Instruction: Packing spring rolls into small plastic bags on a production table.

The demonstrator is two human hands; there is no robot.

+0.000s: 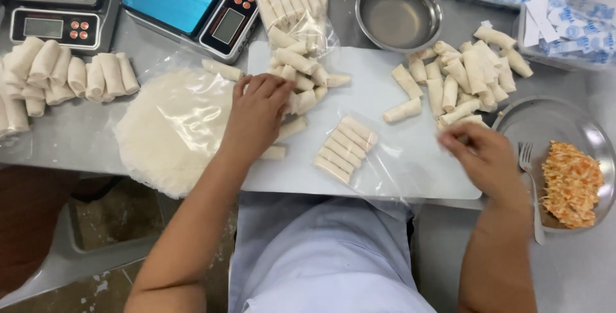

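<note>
Hands of one person working over a white cutting board (378,88), seen from above. Left hand (256,117) is resting palm-down w/ fingers spread loosely on a heap of small pale spring rolls (298,72); it isn't clamping any single roll that can be made out. Just beyond its fingertips a clear bag of packed rolls (296,6) is lying; just right of the hand, toward the person's body, a clear bag holding a neat row of rolls (343,148) is lying flat on the board. Left of that hand, a round stack of thin white wrappers (170,130) is sitting on the table. Right hand (484,156) is blurred, fingers bunching together near the board's right edge; can't tell whether they're pinching anything. Just beyond its fingers, a loose pile of rolls (462,78) is lying, w/ an empty steel bowl (399,12) farther out. Right of that hand, a steel plate (552,120) is holding shredded orange filling (572,183), a fork (531,184) leaning on its rim. Far left beyond the left hand, two digital scales (179,1) and more rolls (64,72) are sitting.
</note>
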